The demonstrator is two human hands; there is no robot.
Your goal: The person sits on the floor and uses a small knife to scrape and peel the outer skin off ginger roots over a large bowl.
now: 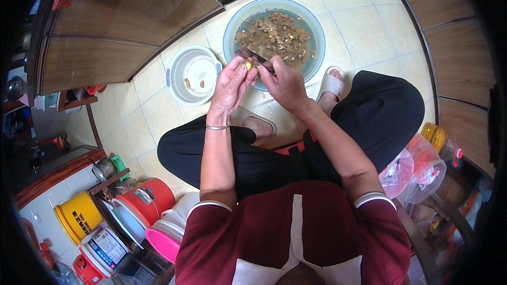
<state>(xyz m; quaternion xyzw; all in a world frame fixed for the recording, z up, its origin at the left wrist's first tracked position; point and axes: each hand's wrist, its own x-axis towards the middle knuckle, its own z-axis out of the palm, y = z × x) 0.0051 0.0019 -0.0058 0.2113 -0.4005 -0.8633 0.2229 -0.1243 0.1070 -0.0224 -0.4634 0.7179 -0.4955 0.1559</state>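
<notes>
My left hand [233, 83] holds a small knobbly root piece [248, 65], with a pale yellow cut face showing, between thumb and fingers. In my right hand [283, 83] is a knife [253, 57] with a dark, broad blade, its edge close to the root piece. Both hands are over the near left rim of a large blue basin [320, 47]. Many brown, knobbly root pieces [277, 33] lie in murky water there, some with pale cut spots. To the left, a smaller grey-white basin [180, 67] holds a few brown pieces [187, 83].
Wooden cabinets [99, 43] stand on the left and right of the tiled floor [364, 27]. A red bucket [152, 198], a yellow bucket [75, 217] and a pink basin [164, 245] are at the lower left. Plastic bags [420, 170] and an oil bottle [433, 136] are at the right.
</notes>
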